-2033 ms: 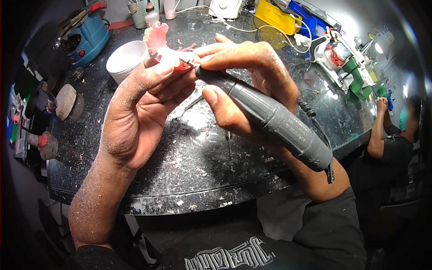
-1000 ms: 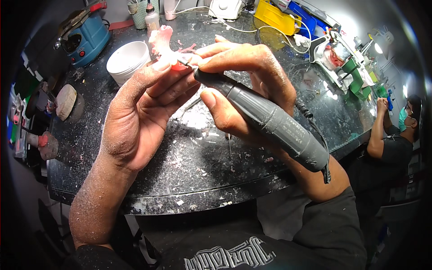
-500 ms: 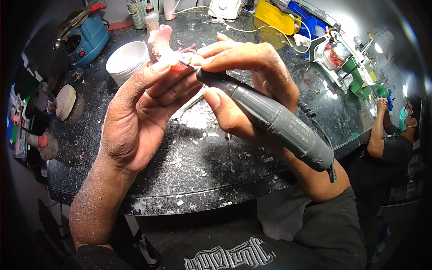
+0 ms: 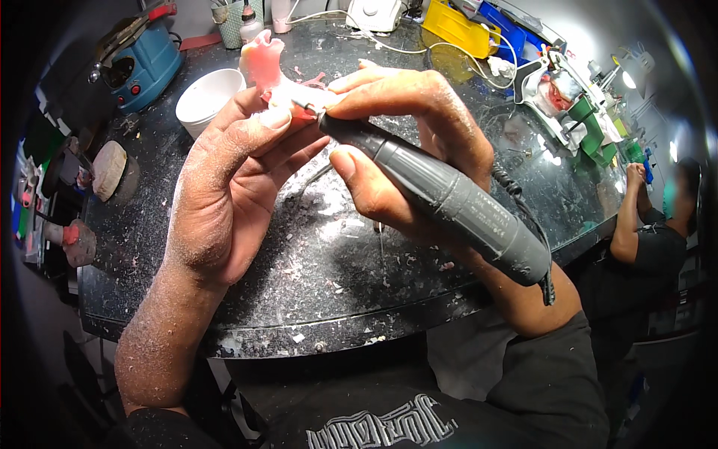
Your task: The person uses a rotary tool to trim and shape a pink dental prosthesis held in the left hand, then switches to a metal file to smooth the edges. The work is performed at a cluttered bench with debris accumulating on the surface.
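A pink, flared piece point(image 4: 263, 63) was held above the far half of a dark worktable point(image 4: 329, 303), pinched between the thumb and fingers of the left hand point(image 4: 224, 187). The hand was turned palm inward, its fingers bent behind the piece and lying close together, and its skin was dusted with pale powder up the forearm.

A black rotary tool point(image 4: 460, 198) was gripped in the right hand point(image 4: 449, 116), pen-fashion, with the index finger laid along its narrow front and the thumb set on the near side; the other fingers were partly hidden. The slim metal bit point(image 4: 308, 107) was pointed at the lower part of the piece, though whether the two were touching could not be told. A coiled cord point(image 4: 510, 183) was seen behind the tool.

A white tub point(image 4: 200, 103) was placed just beyond the left hand, near a blue machine point(image 4: 149, 71). Pale chips and dust were scattered over the tabletop. A yellow bin point(image 4: 456, 30) and a blue bin point(image 4: 497, 26) were stacked at the far right, and a co-worker point(image 4: 647, 239) in dark clothing was seen at the right edge, hands raised together.
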`<state>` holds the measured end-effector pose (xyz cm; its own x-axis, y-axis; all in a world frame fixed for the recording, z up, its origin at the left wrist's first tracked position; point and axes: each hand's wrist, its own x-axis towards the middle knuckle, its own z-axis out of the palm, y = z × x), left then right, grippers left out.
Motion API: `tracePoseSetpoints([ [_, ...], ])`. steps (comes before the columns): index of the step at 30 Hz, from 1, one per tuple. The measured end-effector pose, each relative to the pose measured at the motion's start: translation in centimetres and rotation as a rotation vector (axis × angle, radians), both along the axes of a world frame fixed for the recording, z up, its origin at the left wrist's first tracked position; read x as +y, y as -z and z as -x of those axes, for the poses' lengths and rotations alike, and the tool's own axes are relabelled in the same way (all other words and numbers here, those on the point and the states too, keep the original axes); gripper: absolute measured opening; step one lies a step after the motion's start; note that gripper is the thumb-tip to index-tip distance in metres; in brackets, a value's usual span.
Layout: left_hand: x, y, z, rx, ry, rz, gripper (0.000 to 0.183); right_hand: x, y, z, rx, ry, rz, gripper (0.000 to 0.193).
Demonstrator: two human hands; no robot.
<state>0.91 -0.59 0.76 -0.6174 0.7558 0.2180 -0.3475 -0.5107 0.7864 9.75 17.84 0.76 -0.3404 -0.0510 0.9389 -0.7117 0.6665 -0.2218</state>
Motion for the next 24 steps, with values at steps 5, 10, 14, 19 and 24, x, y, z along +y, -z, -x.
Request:
tracePoseSetpoints([
  [5, -0.2, 0.0, 0.0, 0.002, -0.009, 0.001, 0.037, 0.1, -0.5, -1.2, -0.166, -0.047, -0.028, 0.038],
  [10, -0.1, -0.8, -0.1, 0.092, 0.047, 0.061, 0.048, 0.2, -0.8, -1.7, -0.209, -0.090, 0.018, 0.036],
  [14, -0.2, -0.1, 0.2, 0.100, 0.011, 0.064, 0.052, 0.0, -0.7, -1.5, -0.210, -0.072, 0.020, 0.035],
  [19, -0.3, -0.2, 0.3, 0.124, 0.010, 0.092, 0.056, 0.2, -0.7, -1.4, -0.226, -0.093, 0.024, 0.034],
  [24, 0.1, -0.5, -0.2, 0.082, -0.054, 0.057, 0.043, 0.4, -1.1, -1.8, -0.257, -0.078, -0.004, 0.034],
])
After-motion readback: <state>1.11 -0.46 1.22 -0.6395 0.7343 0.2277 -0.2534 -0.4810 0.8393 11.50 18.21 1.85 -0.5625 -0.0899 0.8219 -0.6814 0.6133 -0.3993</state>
